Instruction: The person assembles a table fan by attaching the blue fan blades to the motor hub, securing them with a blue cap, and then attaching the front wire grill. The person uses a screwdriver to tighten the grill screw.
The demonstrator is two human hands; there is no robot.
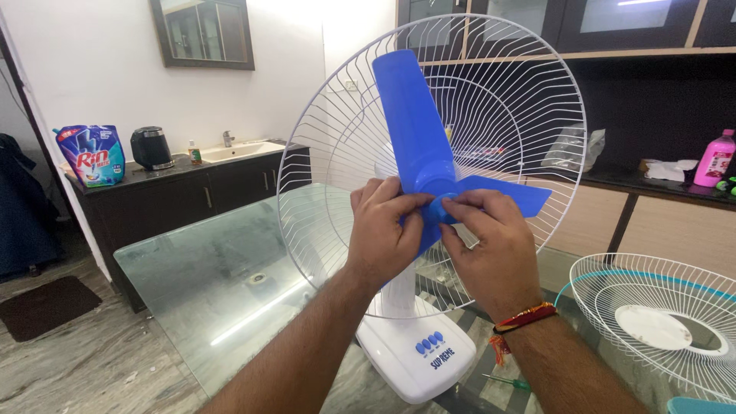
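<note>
I pinch the small blue hub cap (438, 210) at the centre of the blue fan blade (418, 146) with both hands, left hand (381, 230) bracing the blade, right hand (491, 245) gripping the cap. The white table fan (410, 349) stands near me on the glass table (199, 276), its rear wire guard (337, 138) behind the blade. The detached front guard (659, 322) lies to the right.

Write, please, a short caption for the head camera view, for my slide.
Both hands, left hand and right hand, grip the blue fan blade hub before the white rear guard.
</note>
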